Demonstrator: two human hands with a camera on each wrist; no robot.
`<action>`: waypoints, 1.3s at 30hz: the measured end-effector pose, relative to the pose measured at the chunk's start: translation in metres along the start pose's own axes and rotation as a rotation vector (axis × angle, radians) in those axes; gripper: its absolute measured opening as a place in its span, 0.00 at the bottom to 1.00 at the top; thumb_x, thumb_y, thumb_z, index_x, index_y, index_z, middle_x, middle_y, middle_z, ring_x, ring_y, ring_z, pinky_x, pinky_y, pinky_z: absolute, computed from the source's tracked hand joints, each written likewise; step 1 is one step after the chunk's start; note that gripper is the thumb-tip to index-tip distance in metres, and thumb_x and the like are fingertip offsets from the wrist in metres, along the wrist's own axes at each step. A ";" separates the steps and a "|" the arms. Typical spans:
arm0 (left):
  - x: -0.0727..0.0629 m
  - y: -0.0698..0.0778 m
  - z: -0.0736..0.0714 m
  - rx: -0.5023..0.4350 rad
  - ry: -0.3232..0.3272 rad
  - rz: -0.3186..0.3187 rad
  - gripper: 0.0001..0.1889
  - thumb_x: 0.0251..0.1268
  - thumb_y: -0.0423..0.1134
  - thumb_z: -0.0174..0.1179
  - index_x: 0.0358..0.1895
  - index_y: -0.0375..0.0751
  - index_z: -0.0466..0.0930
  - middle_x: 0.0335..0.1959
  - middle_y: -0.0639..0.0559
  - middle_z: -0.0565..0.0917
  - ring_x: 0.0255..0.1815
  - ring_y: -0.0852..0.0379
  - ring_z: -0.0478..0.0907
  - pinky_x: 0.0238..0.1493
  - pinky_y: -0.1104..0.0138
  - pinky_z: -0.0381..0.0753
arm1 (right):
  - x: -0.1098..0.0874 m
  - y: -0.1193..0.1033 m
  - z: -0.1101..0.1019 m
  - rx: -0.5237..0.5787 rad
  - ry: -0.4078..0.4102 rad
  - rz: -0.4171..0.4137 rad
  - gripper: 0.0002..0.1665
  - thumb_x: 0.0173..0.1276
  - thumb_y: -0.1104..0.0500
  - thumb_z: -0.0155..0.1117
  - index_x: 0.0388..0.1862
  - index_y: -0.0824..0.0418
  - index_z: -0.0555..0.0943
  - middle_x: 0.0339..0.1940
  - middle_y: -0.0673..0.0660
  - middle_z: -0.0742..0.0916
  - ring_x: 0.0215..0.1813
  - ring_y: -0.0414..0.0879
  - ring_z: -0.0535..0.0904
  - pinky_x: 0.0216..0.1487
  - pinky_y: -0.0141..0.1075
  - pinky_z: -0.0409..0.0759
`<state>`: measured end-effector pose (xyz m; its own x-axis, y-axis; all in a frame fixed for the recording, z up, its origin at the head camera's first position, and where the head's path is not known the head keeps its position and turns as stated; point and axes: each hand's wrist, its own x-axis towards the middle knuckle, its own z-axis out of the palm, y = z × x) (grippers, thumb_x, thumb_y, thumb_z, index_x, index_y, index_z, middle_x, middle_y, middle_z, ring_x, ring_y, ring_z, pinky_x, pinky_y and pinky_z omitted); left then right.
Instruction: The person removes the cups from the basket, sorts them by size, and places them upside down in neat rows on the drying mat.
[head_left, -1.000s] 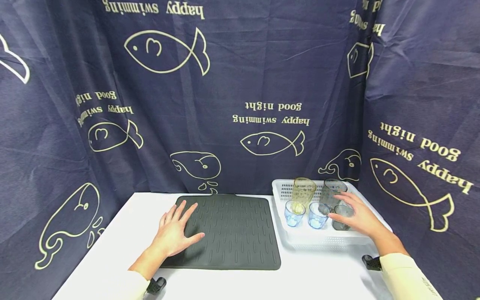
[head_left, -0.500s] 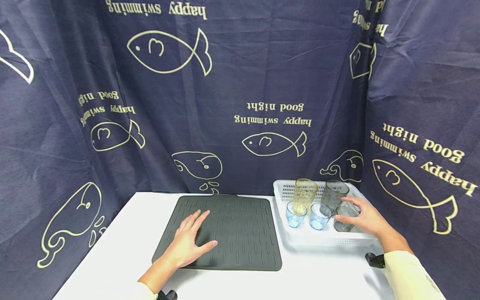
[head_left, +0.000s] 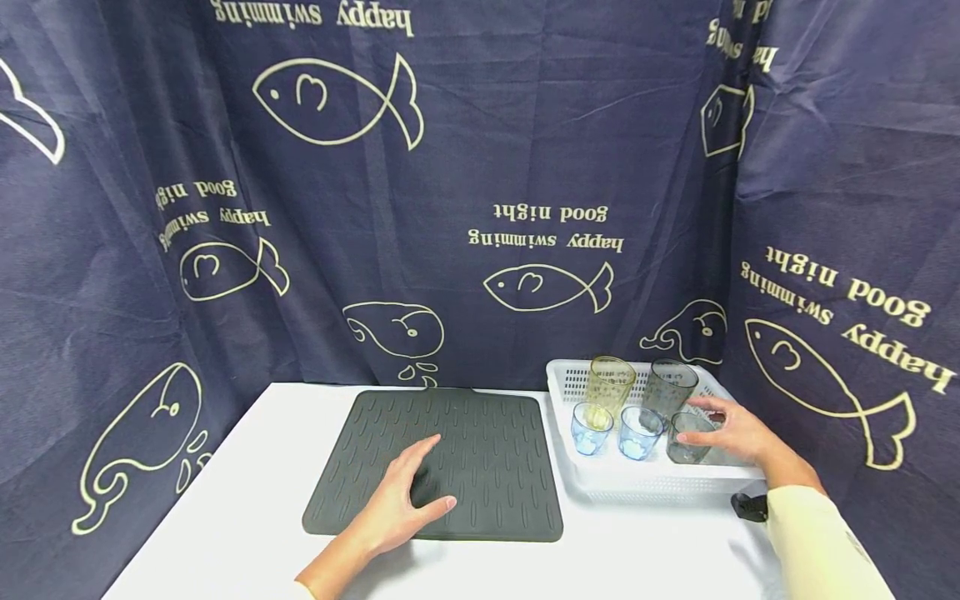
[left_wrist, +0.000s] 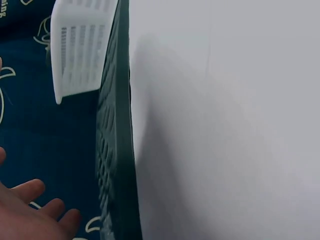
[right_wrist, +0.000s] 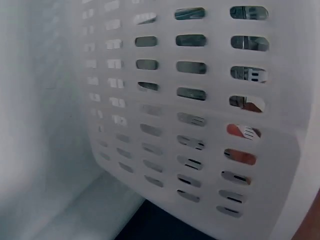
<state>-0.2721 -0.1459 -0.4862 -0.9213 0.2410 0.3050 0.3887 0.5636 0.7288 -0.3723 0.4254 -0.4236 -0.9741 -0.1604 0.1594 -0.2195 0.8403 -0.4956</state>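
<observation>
My right hand (head_left: 738,433) reaches into the white basket (head_left: 660,477) and grips a small grey glass (head_left: 684,450), thumb on its near left side and fingers by its far rim. Beside it stand two light-blue glasses, one in the middle (head_left: 637,440) and one at the left (head_left: 590,435). Behind these are a tall yellow glass (head_left: 610,383) and a tall grey glass (head_left: 667,387). My left hand (head_left: 393,508) hovers over the front of the dark grey ribbed mat (head_left: 480,467), fingers extended and thumb apart, holding nothing. Through slots in the basket wall (right_wrist: 210,115), the right wrist view catches bits of fingers.
A white table (head_left: 247,500) carries the mat and the basket, the basket close to the mat's right edge. Dark blue curtains (head_left: 450,167) with fish drawings hang behind and at both sides. The basket's slotted wall also shows in the left wrist view.
My left hand has moved right and toward me over the mat. My right hand has lowered to the small grey glass, and its fingers have drawn in around it.
</observation>
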 end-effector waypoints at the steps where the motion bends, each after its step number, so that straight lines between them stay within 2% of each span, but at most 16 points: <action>1: -0.001 0.001 0.002 -0.016 -0.008 -0.004 0.46 0.60 0.60 0.71 0.80 0.68 0.57 0.81 0.51 0.61 0.82 0.39 0.57 0.75 0.34 0.62 | 0.001 0.001 0.000 0.007 -0.012 0.001 0.49 0.57 0.45 0.81 0.70 0.69 0.73 0.68 0.79 0.76 0.62 0.76 0.77 0.57 0.61 0.81; 5: -0.004 0.007 0.008 -0.070 -0.029 -0.025 0.46 0.59 0.60 0.72 0.79 0.70 0.57 0.81 0.53 0.62 0.82 0.39 0.57 0.75 0.34 0.61 | 0.004 0.004 -0.002 0.031 -0.055 0.010 0.50 0.56 0.47 0.82 0.70 0.72 0.72 0.68 0.80 0.75 0.62 0.76 0.78 0.56 0.58 0.83; 13: -0.009 0.013 0.016 -0.107 -0.042 0.012 0.46 0.59 0.58 0.72 0.79 0.69 0.56 0.80 0.51 0.63 0.81 0.38 0.59 0.74 0.33 0.63 | 0.008 0.009 -0.007 0.061 -0.132 0.054 0.54 0.57 0.49 0.81 0.72 0.75 0.66 0.68 0.83 0.73 0.66 0.80 0.72 0.60 0.62 0.80; 17: -0.010 0.013 0.018 -0.122 -0.057 -0.003 0.46 0.59 0.58 0.72 0.79 0.73 0.55 0.80 0.54 0.62 0.82 0.41 0.59 0.75 0.37 0.65 | 0.009 0.011 -0.008 0.114 -0.180 0.065 0.55 0.59 0.52 0.80 0.73 0.79 0.62 0.68 0.84 0.72 0.67 0.79 0.70 0.57 0.58 0.83; 21: -0.011 0.014 0.019 -0.143 -0.069 0.005 0.46 0.59 0.56 0.72 0.79 0.70 0.55 0.80 0.54 0.62 0.81 0.43 0.60 0.75 0.42 0.68 | 0.010 0.015 -0.007 0.152 -0.217 0.079 0.55 0.60 0.54 0.80 0.72 0.83 0.60 0.67 0.85 0.72 0.67 0.77 0.71 0.56 0.54 0.85; 24: -0.010 0.014 0.020 -0.143 -0.073 0.017 0.46 0.60 0.55 0.72 0.79 0.69 0.55 0.80 0.53 0.63 0.81 0.43 0.61 0.74 0.42 0.69 | 0.011 0.017 -0.005 0.138 -0.214 0.091 0.55 0.59 0.55 0.81 0.71 0.84 0.61 0.66 0.84 0.73 0.66 0.76 0.74 0.57 0.54 0.85; 33: -0.010 0.014 0.021 -0.132 -0.074 0.009 0.46 0.60 0.55 0.72 0.79 0.72 0.54 0.79 0.54 0.64 0.81 0.45 0.61 0.74 0.44 0.71 | 0.014 0.020 -0.002 0.109 -0.214 0.082 0.51 0.58 0.57 0.81 0.68 0.85 0.63 0.62 0.82 0.77 0.61 0.71 0.79 0.55 0.52 0.86; 39: -0.007 0.013 0.022 -0.150 -0.077 0.034 0.46 0.60 0.56 0.72 0.79 0.71 0.54 0.79 0.54 0.64 0.81 0.44 0.62 0.73 0.44 0.72 | 0.015 0.014 -0.001 0.140 -0.237 0.156 0.54 0.60 0.57 0.80 0.70 0.86 0.60 0.65 0.83 0.75 0.64 0.74 0.77 0.57 0.54 0.85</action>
<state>-0.2608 -0.1226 -0.4921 -0.9026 0.3209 0.2871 0.4091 0.4314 0.8041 -0.3902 0.4354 -0.4271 -0.9786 -0.1649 -0.1229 -0.0555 0.7872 -0.6142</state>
